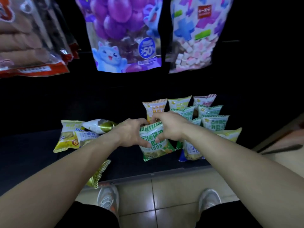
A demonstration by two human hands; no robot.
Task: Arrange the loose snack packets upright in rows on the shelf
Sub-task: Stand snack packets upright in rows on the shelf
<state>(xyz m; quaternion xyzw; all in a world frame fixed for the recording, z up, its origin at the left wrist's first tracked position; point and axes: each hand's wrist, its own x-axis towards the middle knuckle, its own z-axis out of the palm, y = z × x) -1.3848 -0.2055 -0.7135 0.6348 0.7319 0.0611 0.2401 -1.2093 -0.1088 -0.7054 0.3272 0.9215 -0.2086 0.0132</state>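
Mid-placement, the green packet (156, 145) stands upright at shelf (128, 168) centre; left hand (131, 134) fingers curl round its 9 o'clock edge; right hand (169, 127) pinches its 1 o'clock corner; next, likely, seat it against the rows (212, 112) at 2 o'clock, then fetch loose packets (70, 137) at 9 o'clock.

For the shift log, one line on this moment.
left hand, right hand: hold green packet | place: shelf, before standing rows | loose packets: lying left

Black shelf (32, 152) is carrying snack pkts: green pkt (158, 146) standing upright near front; upright rows (212, 112) standing behind & right of it; loose heap (74, 135) lying left of it; gold-striped pkt (100, 172) overhanging the edge front-left of it.
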